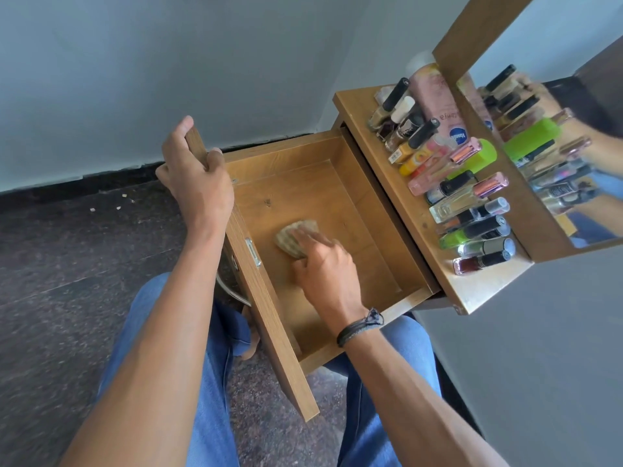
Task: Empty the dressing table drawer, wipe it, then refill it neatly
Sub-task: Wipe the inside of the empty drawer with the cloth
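The wooden drawer [357, 197] stands pulled out of the dressing table, its inside bare except for a crumpled beige cloth [293, 237] lying on its floor. My right hand [323, 264] presses down on the cloth, fingers over its near side. My left hand [192, 173] grips the top edge of the drawer's front panel [269, 318] at its far end. Several cosmetic bottles [448, 170], nail polishes and tubes stand in rows on the table top [404, 203].
A mirror [553, 156] in a wooden frame rises behind the bottles and reflects them. My knees in blue jeans [209, 382] sit under the drawer. Dark speckled floor lies to the left, a pale wall beyond it.
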A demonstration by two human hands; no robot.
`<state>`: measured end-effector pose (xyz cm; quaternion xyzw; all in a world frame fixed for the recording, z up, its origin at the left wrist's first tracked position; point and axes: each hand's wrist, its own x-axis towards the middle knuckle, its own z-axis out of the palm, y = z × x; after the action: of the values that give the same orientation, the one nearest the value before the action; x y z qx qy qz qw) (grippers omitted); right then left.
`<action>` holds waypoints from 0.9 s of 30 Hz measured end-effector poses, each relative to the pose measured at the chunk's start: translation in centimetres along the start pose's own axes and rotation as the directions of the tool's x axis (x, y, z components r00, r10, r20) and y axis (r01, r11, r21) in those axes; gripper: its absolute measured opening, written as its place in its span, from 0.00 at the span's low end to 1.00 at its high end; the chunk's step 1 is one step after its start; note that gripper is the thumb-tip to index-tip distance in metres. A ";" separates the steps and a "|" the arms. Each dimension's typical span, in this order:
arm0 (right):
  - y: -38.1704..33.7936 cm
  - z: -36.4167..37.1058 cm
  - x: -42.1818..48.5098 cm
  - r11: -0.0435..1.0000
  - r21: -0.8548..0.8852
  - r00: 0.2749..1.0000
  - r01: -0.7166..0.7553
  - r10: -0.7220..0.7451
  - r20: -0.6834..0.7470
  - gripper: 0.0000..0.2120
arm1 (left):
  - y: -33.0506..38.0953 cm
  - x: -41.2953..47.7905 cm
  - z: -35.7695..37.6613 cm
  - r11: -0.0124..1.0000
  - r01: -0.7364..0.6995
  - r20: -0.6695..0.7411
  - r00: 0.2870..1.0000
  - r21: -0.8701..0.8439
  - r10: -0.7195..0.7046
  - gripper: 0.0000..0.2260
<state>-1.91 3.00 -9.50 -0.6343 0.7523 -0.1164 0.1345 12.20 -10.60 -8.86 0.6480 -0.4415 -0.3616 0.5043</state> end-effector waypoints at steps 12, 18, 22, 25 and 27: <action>5.7 -3.3 0.9 0.953 -0.275 0.991 -0.130 0.112 -0.077 0.27 | -0.1 -0.1 0.0 1.000 0.001 0.006 1.000 -0.005 -0.001 0.21; 5.9 -2.2 1.4 0.943 -0.168 0.957 -0.286 0.290 0.000 0.31 | -0.2 -0.3 0.1 1.000 -0.007 0.012 1.000 -0.003 0.007 0.21; 4.9 -2.6 1.4 0.937 -0.083 0.939 -0.340 0.342 0.015 0.26 | 0.0 -0.1 0.1 1.000 -0.010 0.004 1.000 -0.019 0.010 0.21; 2.8 -1.7 0.6 0.944 -0.041 0.941 -0.326 0.328 0.076 0.23 | -0.1 -0.2 0.1 1.000 -0.013 -0.007 1.000 0.004 0.013 0.21; 1.2 -1.0 0.0 0.962 0.028 0.958 -0.273 0.269 0.095 0.26 | -0.1 -0.2 0.0 1.000 -0.015 -0.007 1.000 0.020 0.016 0.21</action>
<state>-3.41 3.17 -8.98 -0.5270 0.8227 -0.0833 0.1961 12.14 -10.37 -8.98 0.6508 -0.4482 -0.3510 0.5024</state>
